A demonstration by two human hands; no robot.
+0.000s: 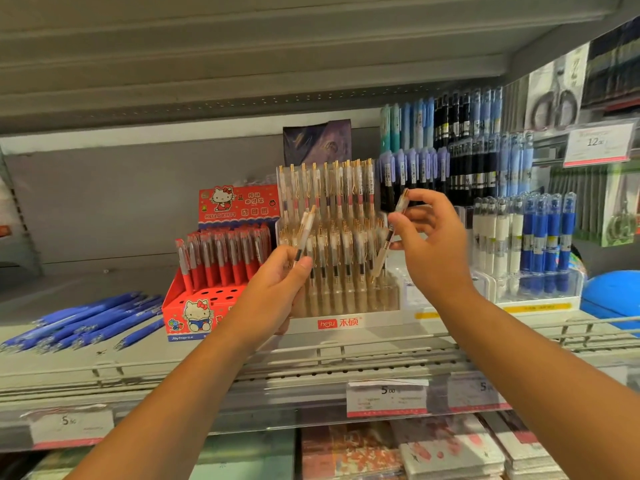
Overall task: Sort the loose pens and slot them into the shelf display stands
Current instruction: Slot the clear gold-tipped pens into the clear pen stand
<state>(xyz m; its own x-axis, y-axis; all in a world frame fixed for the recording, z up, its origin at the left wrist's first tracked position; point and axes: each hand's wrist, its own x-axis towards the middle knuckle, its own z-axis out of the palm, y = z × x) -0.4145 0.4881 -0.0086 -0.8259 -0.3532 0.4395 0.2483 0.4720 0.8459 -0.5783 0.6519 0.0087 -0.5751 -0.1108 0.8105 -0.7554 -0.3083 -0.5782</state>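
My left hand (282, 287) pinches a clear white pen with a gold clip (306, 227), held upright in front of the clear tiered display stand (346, 322). That stand is full of matching white-and-gold pens. My right hand (431, 242) grips a second white-and-gold pen (389, 242), slanted with its tip down, just right of the stand's front rows. A heap of loose blue pens (90, 322) lies on the shelf at the left. Between the heap and the clear stand is a red Hello Kitty stand (194, 313) with red pens in its back rows and open holes in front.
Stands of blue, white, black and purple pens (526, 244) fill the shelf to the right. The shelf above (242, 64) hangs low overhead. Price tags (387, 398) run along the shelf's front rail. Notebooks (450, 452) lie on the shelf below. A blue object (613, 296) sits far right.
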